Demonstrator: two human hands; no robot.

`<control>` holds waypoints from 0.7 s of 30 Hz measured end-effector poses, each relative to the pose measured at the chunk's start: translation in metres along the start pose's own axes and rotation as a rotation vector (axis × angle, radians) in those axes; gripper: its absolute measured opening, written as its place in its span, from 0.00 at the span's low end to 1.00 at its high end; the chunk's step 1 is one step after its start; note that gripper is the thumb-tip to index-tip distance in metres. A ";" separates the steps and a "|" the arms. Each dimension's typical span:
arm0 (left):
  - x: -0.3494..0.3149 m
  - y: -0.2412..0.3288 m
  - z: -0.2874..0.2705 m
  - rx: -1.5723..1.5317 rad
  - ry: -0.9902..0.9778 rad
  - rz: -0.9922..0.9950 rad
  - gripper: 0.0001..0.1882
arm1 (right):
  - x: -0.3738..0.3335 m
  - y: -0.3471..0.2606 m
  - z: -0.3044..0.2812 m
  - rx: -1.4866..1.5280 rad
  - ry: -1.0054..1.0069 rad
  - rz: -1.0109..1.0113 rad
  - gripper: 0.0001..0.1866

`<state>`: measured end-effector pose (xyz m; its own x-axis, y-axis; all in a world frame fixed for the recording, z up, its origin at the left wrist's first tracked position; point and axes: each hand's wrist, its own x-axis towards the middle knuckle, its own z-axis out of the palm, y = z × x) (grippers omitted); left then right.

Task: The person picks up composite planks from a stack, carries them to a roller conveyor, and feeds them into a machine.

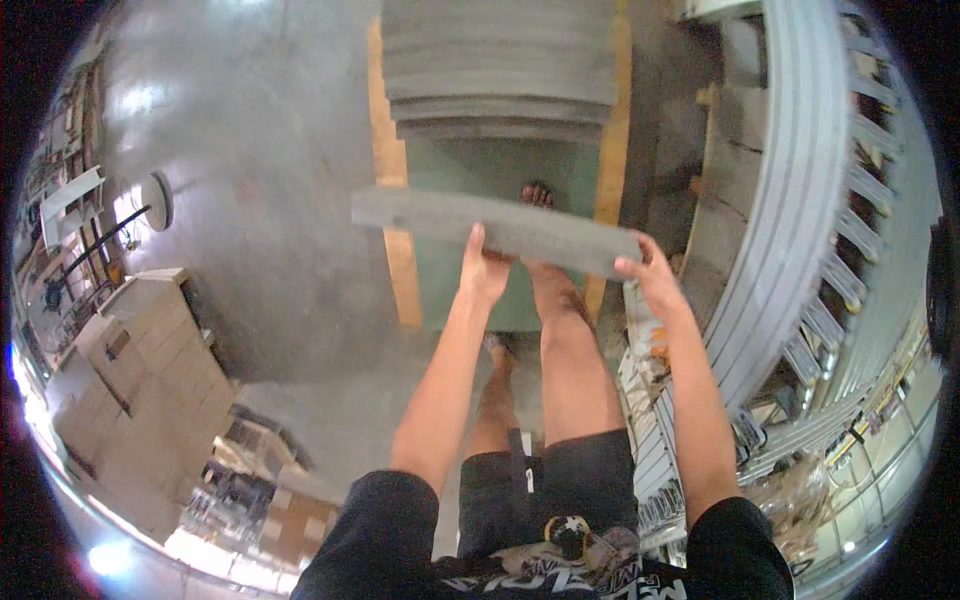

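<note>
In the head view, we are holding a long, flat, grey bar (535, 232) with both hands. It is sitting in front of our body, above a smooth green board (435, 288), and its left end is pointing farther away from us than its right end. Our left hand (486, 272) is gripping the bar near its middle, with the thumb pressing on the near side; its other fingers are mostly hiding. Our right hand (655, 280) is gripping the bar's right end, with the thumb and fingers curling around it.

Past the bar, a big stack of flat grey pieces (500, 60) is lying. Just past the bar, our foot (537, 193) is peeking out. Two yellow-orange wooden strips (405, 280) are running along, one near each end of the bar. Right of the bar, long silvery rails (795, 200) are lying side by side. Left of it and closer to us, a big light-brown box (130, 390) is standing.
</note>
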<state>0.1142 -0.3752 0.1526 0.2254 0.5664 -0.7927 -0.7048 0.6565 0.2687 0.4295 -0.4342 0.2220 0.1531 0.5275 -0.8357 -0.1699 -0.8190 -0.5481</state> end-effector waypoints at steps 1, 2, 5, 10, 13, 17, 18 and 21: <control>0.035 -0.003 -0.001 0.008 0.047 -0.035 0.37 | 0.033 0.005 -0.005 0.025 -0.001 0.017 0.50; 0.065 -0.006 -0.001 -0.012 0.049 -0.022 0.37 | 0.065 0.010 -0.008 0.053 0.004 0.052 0.51; 0.134 -0.013 0.000 -0.036 0.144 -0.062 0.36 | 0.144 0.019 -0.016 0.084 -0.028 0.107 0.55; 0.182 -0.011 0.014 -0.041 0.168 -0.022 0.39 | 0.207 0.015 -0.025 0.214 -0.033 0.178 0.49; 0.197 -0.006 0.026 -0.054 0.144 -0.008 0.39 | 0.227 0.010 -0.027 0.284 -0.123 0.122 0.44; 0.213 0.007 0.041 -0.069 0.241 0.021 0.40 | 0.250 0.010 -0.009 0.450 -0.033 0.060 0.37; 0.215 0.012 0.044 -0.059 0.195 0.034 0.44 | 0.255 0.011 -0.001 0.667 0.029 0.135 0.37; 0.219 0.018 0.050 -0.181 0.123 0.015 0.48 | 0.263 0.009 0.018 0.989 0.082 0.240 0.34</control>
<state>0.1845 -0.2146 0.0111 0.1382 0.5035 -0.8529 -0.8191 0.5422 0.1873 0.4507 -0.2981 -0.0035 0.0688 0.3262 -0.9428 -0.9271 -0.3281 -0.1812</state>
